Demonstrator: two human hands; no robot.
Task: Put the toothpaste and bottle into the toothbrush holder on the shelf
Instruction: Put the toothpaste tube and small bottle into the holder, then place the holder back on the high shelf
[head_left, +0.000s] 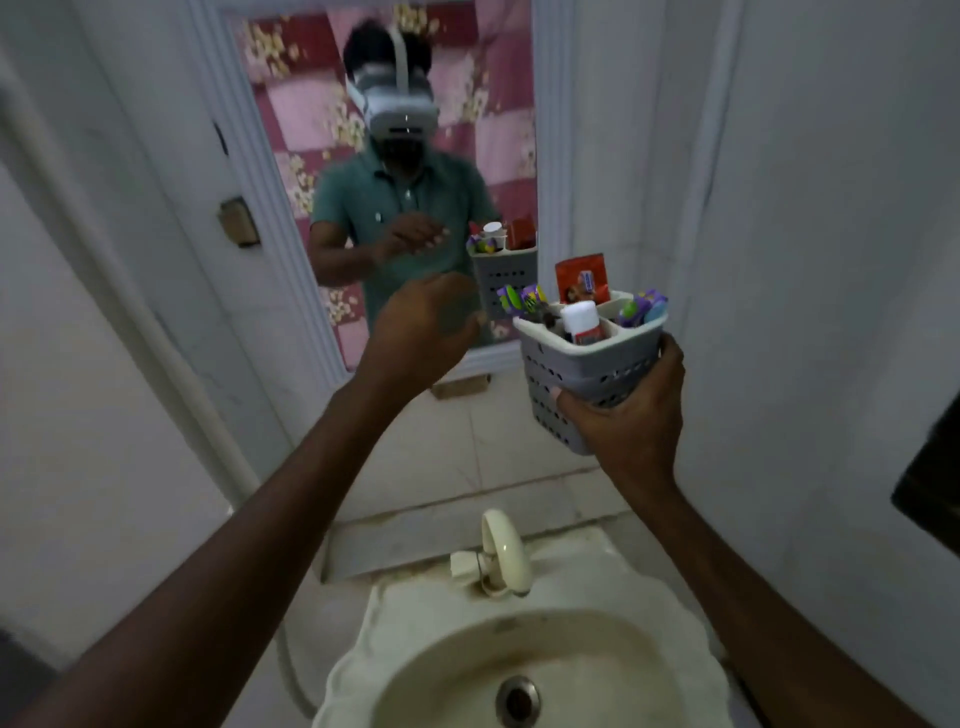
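1. Bathroom scene, pale tiled walls all round; nearest us, the cream sink (415, 670) and its curved tap (503, 553), nothing in the basin.
2. Up from there, the right hand (626, 421) wraps firmly around the grey perforated toothbrush holder (566, 382), gripping its lower half and keeping it in the air, tilted slightly.
3. Look inside: the white bottle (581, 319) stands in the middle compartment, and the red toothpaste (581, 278) pokes up behind it. Colourful toothbrushes (522, 301) fill the side slots.
4. Left hand (426, 325) hovers beside the holder, loosely curled, holding nothing.
5. Beyond, the mirror (291, 93) reflects it all.
6. My read: both items look loaded; what remains is setting the holder on the shelf, which I can't make out.
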